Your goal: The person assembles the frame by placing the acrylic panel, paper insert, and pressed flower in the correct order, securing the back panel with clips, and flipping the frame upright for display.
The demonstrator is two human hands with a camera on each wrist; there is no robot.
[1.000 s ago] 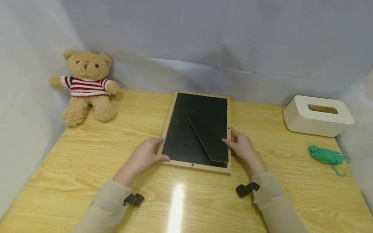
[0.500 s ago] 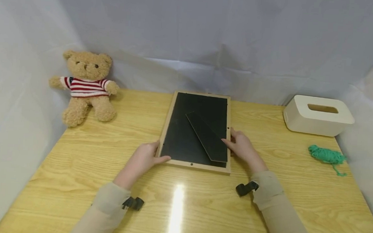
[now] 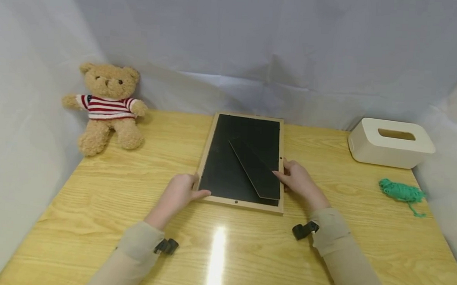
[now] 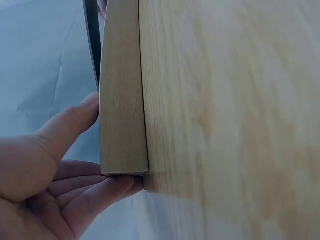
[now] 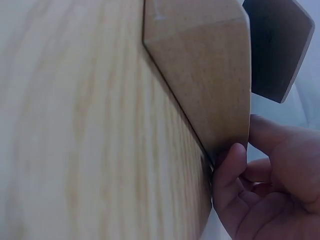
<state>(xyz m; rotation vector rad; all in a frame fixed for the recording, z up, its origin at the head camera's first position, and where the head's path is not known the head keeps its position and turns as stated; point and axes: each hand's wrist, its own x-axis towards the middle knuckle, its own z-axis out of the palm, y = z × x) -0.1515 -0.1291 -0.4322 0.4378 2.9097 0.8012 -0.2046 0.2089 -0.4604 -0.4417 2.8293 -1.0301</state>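
Note:
A picture frame [image 3: 227, 168] lies face down on the wooden table, its black back and light wood border showing in the head view. The slanted black easel stand [image 3: 252, 167] is attached to that back. At the near left corner my left hand [image 3: 177, 195] grips the frame, thumb over the near border and fingers against the left side. My right hand [image 3: 298, 178] holds the right border, its thumb on top by the stand and its fingers at the outer side. In the right wrist view, fingertips [image 5: 234, 160] press the wooden side close to the tabletop.
A teddy bear [image 3: 108, 108] in a striped sweater leans at the back left. A cream tissue box [image 3: 391, 144] stands at the back right, with a green yarn bundle [image 3: 400, 191] in front of it. A pale curtain [image 3: 234, 39] hangs behind the table [image 3: 133, 185].
My left hand's fingers have slid slightly nearer along the frame's left side, toward the corner. The right hand and the frame have hardly moved.

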